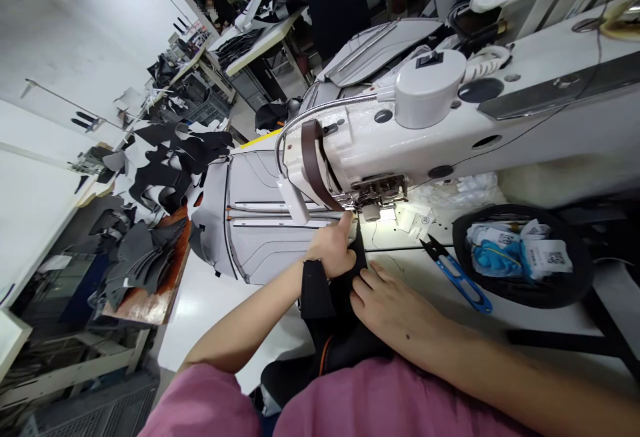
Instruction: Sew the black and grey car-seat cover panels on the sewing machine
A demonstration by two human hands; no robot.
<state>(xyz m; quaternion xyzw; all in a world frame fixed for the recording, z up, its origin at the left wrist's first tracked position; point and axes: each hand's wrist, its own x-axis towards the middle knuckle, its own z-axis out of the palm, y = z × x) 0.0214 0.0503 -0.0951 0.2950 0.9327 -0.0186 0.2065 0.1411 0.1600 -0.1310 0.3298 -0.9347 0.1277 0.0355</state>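
At the sewing machine (370,200), my left hand (333,247) is closed on a strip of black fabric (356,247), its index finger pointing towards the lit needle area. My right hand (380,297) lies palm down along the right edge of that fabric, fingers slightly spread and bent; its thumb is hidden. The black fabric runs down into my lap and shows an orange edge line. Left of the needle, a grey stitched cover (265,240) with black piping and white strips spreads over the white table (200,317). My left wrist hides part of the fabric.
Blue thread snips (463,280) lie to the right, beside a black round bowl (523,297) of labels and blue bundles. Dark cut pieces (145,263) are piled on a brown board at left. Behind the machine, a person in dark clothing (330,3) stands near another table.
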